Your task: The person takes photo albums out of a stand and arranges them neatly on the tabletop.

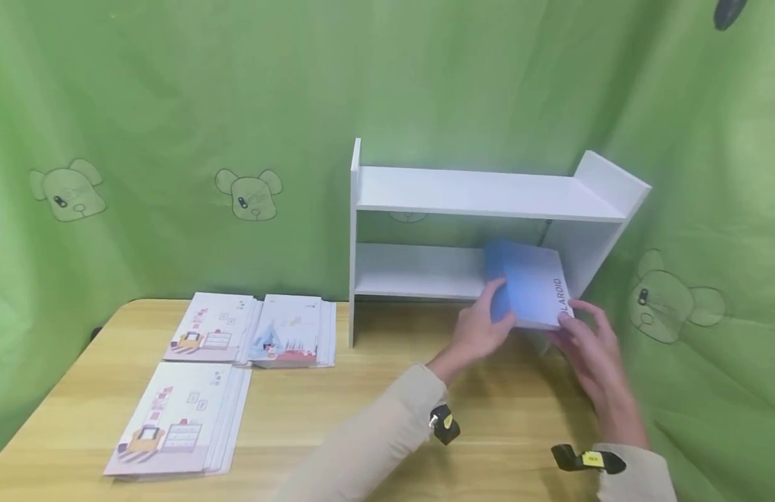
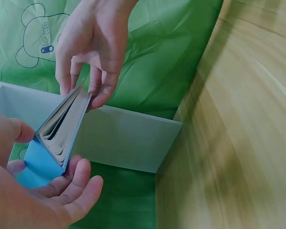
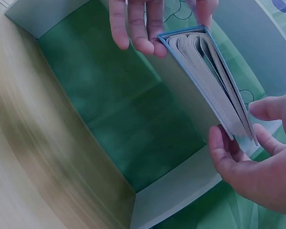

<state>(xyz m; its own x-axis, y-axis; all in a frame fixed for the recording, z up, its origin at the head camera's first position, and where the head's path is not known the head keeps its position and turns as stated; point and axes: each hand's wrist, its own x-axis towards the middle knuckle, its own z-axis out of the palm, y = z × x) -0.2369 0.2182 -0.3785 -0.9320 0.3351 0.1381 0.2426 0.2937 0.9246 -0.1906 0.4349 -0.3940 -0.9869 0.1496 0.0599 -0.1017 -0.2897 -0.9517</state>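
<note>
A thick blue hardcover book (image 1: 533,282), with dark lettering ending in "LAROID" along its cover, is held between both hands at the right part of the white two-tier shelf (image 1: 419,268). My left hand (image 1: 478,333) grips its spine side, thumb on one cover and fingers on the other. At the opposite edge, my right hand (image 1: 591,355) pinches the book's near corner. Seen in the right wrist view, the book (image 3: 200,64) is tilted and its pages are slightly fanned. Whether its far end touches the lower board is hidden.
Three stacks of thin illustrated booklets lie on the wooden table (image 1: 300,432): a back-left stack (image 1: 208,331), one beside it (image 1: 287,331) and a front stack (image 1: 168,425). A green curtain (image 1: 174,104) with bear drawings hangs behind and to the right.
</note>
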